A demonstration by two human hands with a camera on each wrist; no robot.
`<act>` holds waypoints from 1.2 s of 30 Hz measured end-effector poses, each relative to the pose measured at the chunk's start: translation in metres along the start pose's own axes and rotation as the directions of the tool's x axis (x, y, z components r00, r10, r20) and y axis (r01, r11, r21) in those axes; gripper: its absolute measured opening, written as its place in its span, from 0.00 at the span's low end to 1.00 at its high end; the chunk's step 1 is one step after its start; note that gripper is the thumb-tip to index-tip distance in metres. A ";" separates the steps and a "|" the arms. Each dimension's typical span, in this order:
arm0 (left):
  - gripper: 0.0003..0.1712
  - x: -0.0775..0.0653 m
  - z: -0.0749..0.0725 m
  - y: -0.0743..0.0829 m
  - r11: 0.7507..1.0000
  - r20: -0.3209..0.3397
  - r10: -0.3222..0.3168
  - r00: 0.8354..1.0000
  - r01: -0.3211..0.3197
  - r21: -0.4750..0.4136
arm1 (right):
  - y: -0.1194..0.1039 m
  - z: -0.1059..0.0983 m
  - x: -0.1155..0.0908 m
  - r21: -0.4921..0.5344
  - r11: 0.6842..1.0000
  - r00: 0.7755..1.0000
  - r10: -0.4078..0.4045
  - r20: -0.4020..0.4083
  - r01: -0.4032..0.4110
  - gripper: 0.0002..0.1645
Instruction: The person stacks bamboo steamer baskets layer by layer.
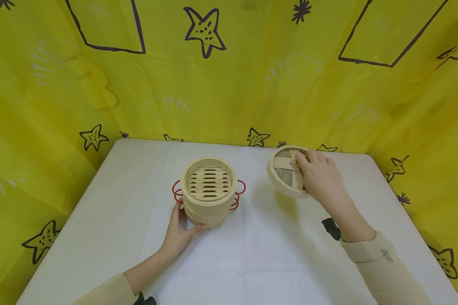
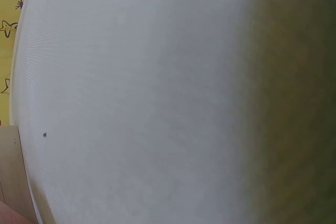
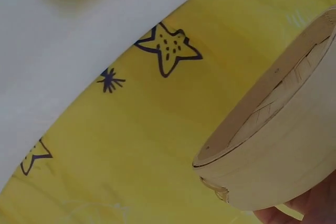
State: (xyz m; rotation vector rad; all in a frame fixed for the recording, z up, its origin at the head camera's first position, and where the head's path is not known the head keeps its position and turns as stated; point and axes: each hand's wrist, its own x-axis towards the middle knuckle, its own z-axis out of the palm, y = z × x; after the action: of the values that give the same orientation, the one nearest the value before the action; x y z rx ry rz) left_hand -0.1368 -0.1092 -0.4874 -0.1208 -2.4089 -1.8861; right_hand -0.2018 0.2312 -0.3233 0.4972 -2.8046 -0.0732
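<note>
A round bamboo steamer (image 1: pixel 209 212) stands on the table in the head view, its slatted floor (image 1: pixel 210 181) showing from above. Red loop handles (image 1: pixel 242 187) stick out on both sides. My left hand (image 1: pixel 177 235) holds the steamer low on its left front, thumb across the front and fingers at the side. To the right, my right hand (image 1: pixel 322 176) pinches the middle strap of the woven lid (image 1: pixel 277 183), which is tilted and raised off the table. The right wrist view shows the lid's wall (image 3: pixel 278 166) and inner weave. In the left wrist view only a sliver of the steamer (image 2: pixel 9 163) appears.
A white cloth (image 1: pixel 275 262) covers the table. Behind and beside it hangs a yellow curtain (image 1: pixel 229 93) with starfish and shell drawings. The lid and right arm cast a shadow on the cloth. A dark piece (image 1: pixel 331 228) sits at the right wrist.
</note>
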 end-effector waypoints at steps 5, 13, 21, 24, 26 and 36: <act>0.58 0.000 0.000 0.001 1.000 -0.006 -0.001 1.000 0.001 -0.001 | -0.016 -0.007 0.008 0.014 1.000 1.000 -0.014 -0.004 0.014 0.09; 0.57 0.001 -0.001 0.001 1.000 -0.011 0.008 1.000 -0.009 -0.012 | -0.042 -0.016 0.022 0.031 0.997 0.996 -0.071 -0.050 0.073 0.09; 0.57 0.001 0.000 0.000 1.000 -0.018 0.003 1.000 -0.003 -0.006 | -0.073 -0.027 0.033 0.041 0.993 0.993 -0.109 -0.055 0.111 0.09; 0.57 0.001 0.000 0.000 1.000 -0.017 -0.006 1.000 0.006 -0.003 | -0.084 -0.030 0.036 0.039 0.991 0.991 -0.125 -0.055 0.127 0.10; 0.57 0.001 0.000 0.000 1.000 -0.013 -0.007 1.000 0.007 -0.004 | -0.092 -0.031 0.038 0.037 0.990 0.990 -0.135 -0.046 0.137 0.10; 0.57 0.000 0.000 0.003 1.000 -0.019 0.007 1.000 -0.007 0.017 | -0.128 -0.031 0.046 -0.013 0.985 0.985 -0.170 -0.024 0.170 0.16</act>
State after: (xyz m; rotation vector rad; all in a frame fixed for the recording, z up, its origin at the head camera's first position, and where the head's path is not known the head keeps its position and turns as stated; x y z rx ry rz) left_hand -0.1367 -0.1088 -0.4846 -0.1092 -2.4079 -1.8551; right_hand -0.1924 0.0952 -0.2936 0.7295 -2.7305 -0.1171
